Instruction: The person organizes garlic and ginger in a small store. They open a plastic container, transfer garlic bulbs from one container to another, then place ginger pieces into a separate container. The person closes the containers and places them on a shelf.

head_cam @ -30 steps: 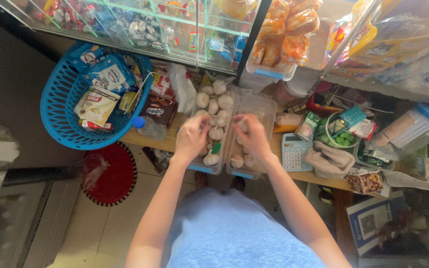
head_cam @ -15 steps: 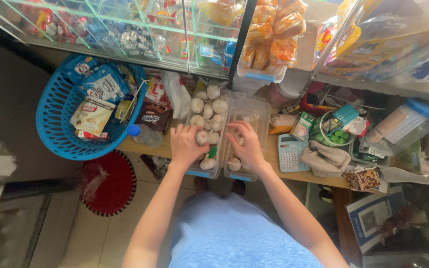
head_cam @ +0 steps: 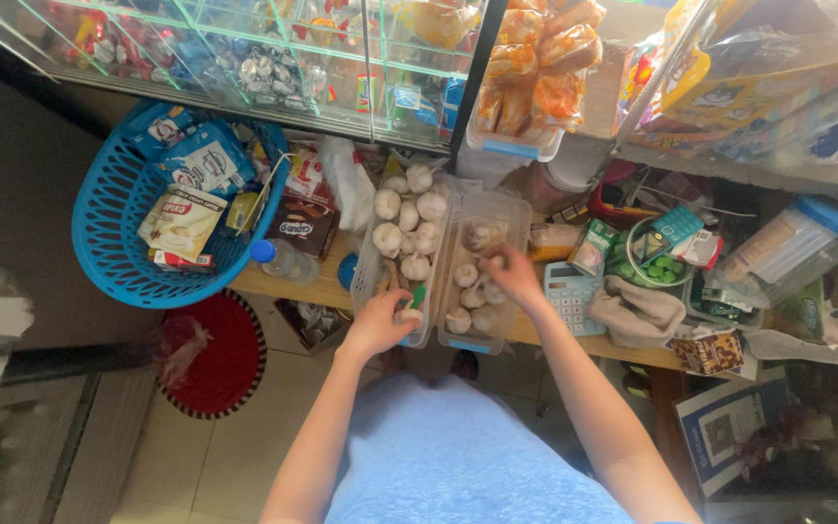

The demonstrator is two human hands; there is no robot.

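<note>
Clear plastic tubs (head_cam: 377, 254) of garlic bulbs (head_cam: 409, 221) are sitting side by side on the wooden counter (head_cam: 317, 284). The left hand (head_cam: 380, 321) is curling its fingers around a bulb at the left tub's near end, while the right hand (head_cam: 513, 275) is reaching into the right tub (head_cam: 514, 212), fingers bunched over bulbs there.

Two tubs (head_cam: 381, 254) (head_cam: 514, 209) of garlic (head_cam: 387, 236) sit mid-frame on the bench (head_cam: 295, 287); basket (head_cam: 113, 247) at left, calculator (head_cam: 571, 296) just right of them.

— Where does the view look from?
— One head-worn camera, high above, facing straight down past the person's blue shirt onto the surface (head_cam: 312, 287).
— How near?
— Arm's length; the floor shows at lower left, the glass display case (head_cam: 273, 58) along the top edge.
</note>
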